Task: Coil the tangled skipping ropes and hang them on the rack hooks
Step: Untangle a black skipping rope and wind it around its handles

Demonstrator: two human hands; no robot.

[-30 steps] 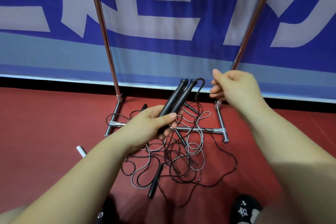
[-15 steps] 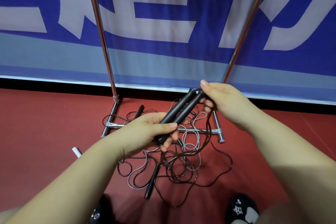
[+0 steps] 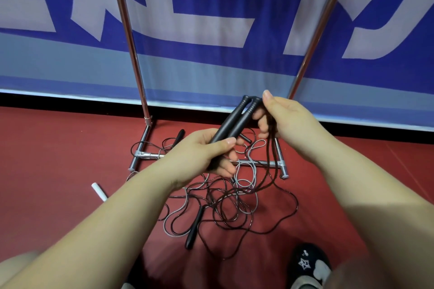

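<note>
Left hand (image 3: 199, 152) clamped round the two black ribbed plastic rope handles (image 3: 234, 122), side by side, probably as an anchor so the thin dark cord (image 3: 270, 166) can get looped instead of dragging the tangled pile of dark and grey ropes (image 3: 218, 209) on the red floor by the chrome rack base (image 3: 258, 163). Right hand (image 3: 284, 122) pinching cord strands at the handle tips now, versus hovering apart a second ago; no hooks visible.

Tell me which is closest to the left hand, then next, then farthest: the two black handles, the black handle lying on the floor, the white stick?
1. Two black handles: held in the left hand.
2. Black handle on the floor: below it.
3. White stick: far left on the floor.
</note>
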